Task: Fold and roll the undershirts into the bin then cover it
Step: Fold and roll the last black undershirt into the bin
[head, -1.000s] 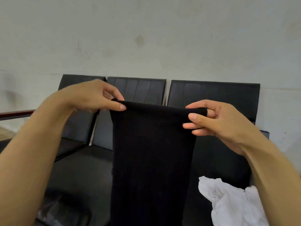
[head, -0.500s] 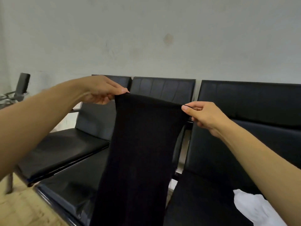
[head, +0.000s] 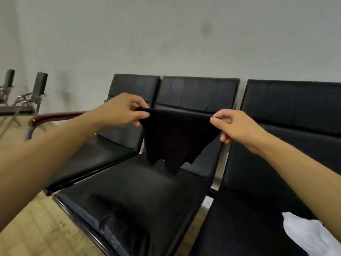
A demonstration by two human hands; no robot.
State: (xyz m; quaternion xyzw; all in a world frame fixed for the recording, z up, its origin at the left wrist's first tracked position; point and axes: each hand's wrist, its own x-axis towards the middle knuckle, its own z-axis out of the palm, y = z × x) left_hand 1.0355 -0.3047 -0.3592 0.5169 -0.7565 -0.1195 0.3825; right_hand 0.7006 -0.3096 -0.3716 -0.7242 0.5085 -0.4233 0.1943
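Both hands, my left hand [head: 125,110] and right hand [head: 234,126], are pinching the black undershirt [head: 175,139] by its top corners above the bench [head: 140,196]. I am judging folding barely begun; a white undershirt [head: 306,235] is waiting, with no bin showing.

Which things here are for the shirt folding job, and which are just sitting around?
For the job:
black undershirt, pinched by the left hand and right hand
white undershirt, on the right seat

Just around:
black chairs
wooden armrest
far chairs
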